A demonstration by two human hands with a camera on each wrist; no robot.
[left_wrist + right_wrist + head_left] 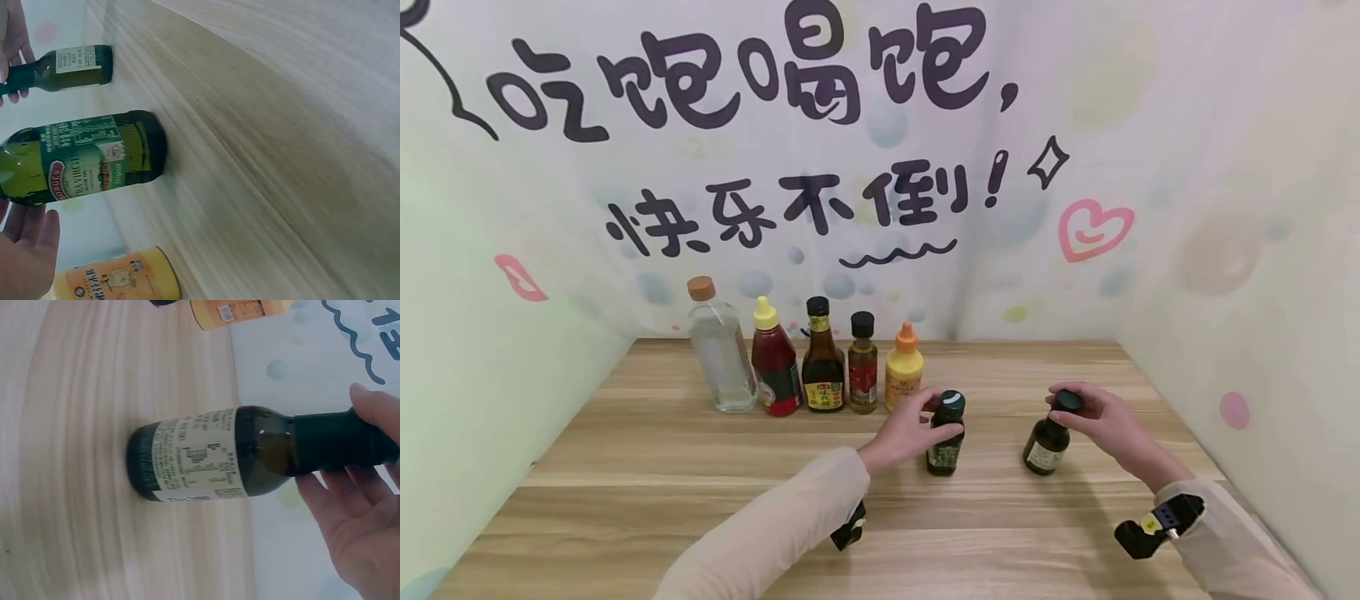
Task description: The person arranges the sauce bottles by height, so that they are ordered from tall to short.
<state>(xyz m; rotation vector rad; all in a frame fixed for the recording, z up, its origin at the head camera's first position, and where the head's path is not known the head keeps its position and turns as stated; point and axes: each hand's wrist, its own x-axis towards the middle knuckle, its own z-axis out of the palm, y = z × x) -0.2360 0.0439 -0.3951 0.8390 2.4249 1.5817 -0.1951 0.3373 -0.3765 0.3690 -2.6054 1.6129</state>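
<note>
My left hand [904, 433] grips the upper part of a green olive oil bottle [945, 457] from the left, with the thumb nearer the camera. The left wrist view shows that bottle's green label [87, 156] and the fingers just below its shoulder. Off to the right, my right hand [1105, 421] holds a smaller dark glass bottle [1047, 448] by its green-capped neck. Its pale printed label [199, 456] faces the right wrist camera. Both bottles are upright at the wooden table [880, 533]; whether their bases touch it, I cannot tell.
Along the back stand a clear bottle [722, 358] with an orange-brown cap, a red sauce bottle [775, 367], a dark sauce bottle [824, 371], a small red-labelled bottle [862, 371] and a yellow squeeze bottle [903, 371]. A printed cloth wall [1000, 292] rises behind them.
</note>
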